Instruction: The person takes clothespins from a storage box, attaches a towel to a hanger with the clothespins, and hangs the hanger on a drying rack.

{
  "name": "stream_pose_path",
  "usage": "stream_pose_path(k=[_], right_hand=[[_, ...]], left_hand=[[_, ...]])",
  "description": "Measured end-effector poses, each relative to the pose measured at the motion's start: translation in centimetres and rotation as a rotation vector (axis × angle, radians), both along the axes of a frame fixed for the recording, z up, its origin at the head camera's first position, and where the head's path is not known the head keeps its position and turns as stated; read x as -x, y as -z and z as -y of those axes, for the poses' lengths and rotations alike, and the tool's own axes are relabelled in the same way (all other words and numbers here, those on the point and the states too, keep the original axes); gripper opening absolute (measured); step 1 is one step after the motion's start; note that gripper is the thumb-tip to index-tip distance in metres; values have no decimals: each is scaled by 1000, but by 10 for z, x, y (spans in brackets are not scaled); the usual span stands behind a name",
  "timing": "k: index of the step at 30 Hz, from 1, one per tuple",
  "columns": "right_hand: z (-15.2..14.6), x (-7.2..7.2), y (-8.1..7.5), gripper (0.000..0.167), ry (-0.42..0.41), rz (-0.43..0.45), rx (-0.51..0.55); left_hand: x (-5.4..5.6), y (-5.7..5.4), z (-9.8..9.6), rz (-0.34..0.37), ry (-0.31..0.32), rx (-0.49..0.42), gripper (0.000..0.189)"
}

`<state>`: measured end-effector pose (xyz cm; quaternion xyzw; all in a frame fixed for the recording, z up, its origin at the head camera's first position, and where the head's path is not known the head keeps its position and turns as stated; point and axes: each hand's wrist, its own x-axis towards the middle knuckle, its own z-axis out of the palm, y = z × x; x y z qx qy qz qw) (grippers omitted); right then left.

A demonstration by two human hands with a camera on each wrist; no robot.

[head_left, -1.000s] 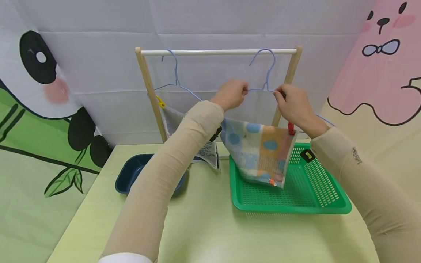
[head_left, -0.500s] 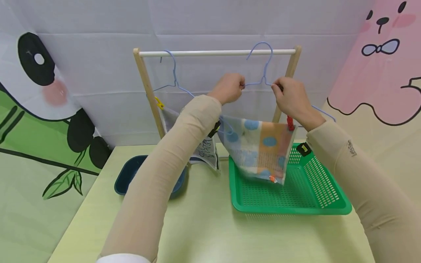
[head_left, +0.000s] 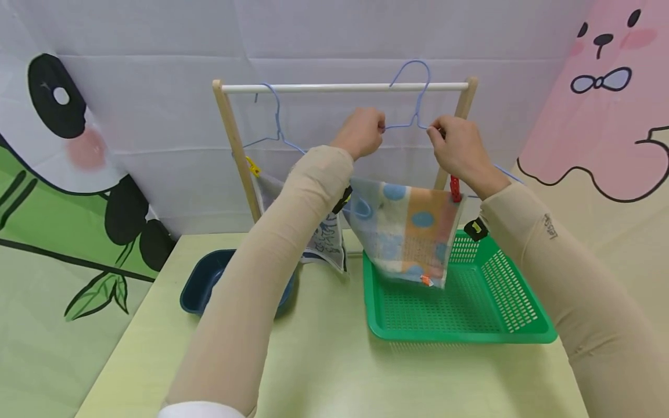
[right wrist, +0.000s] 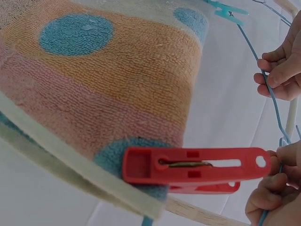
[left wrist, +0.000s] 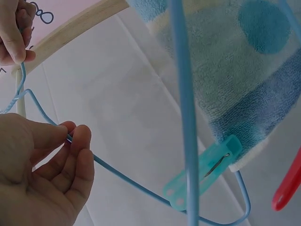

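Note:
My left hand (head_left: 362,133) pinches the left shoulder of a blue wire clothes hanger (head_left: 416,110), and my right hand (head_left: 460,145) grips its right shoulder. The hanger's hook rises above the white bar (head_left: 334,88); whether it touches the bar I cannot tell. Below hangs a towel (head_left: 402,232) with coloured blocks and blue dots. A red clothespin (right wrist: 197,165) clips one upper corner to the hanger, and a teal clothespin (left wrist: 204,172) clips the other, as the left wrist view shows.
Wooden posts (head_left: 237,151) hold up the bar. At its left hangs another blue hanger (head_left: 278,116) with a grey printed cloth (head_left: 328,241) and a yellow clothespin (head_left: 253,166). A green basket (head_left: 460,335) stands below the towel, and a dark blue basin (head_left: 201,284) is on the left of the table (head_left: 324,371).
Both hands have lifted the hanger and towel upward and slightly left. The hook's top has gone from about bar height to clearly above the bar.

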<state>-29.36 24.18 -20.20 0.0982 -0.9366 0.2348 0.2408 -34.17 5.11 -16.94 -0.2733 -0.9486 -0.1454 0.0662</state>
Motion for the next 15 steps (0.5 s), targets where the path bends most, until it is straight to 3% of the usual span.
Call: stream_pose_path(k=[5, 15], right_hand=[[1, 3, -2, 36, 1, 8, 11], [2, 6, -3, 35, 10, 20, 15]], left_hand=[[0, -2, -2, 37, -36, -1, 30], [3, -4, -6, 16, -46, 75, 32]])
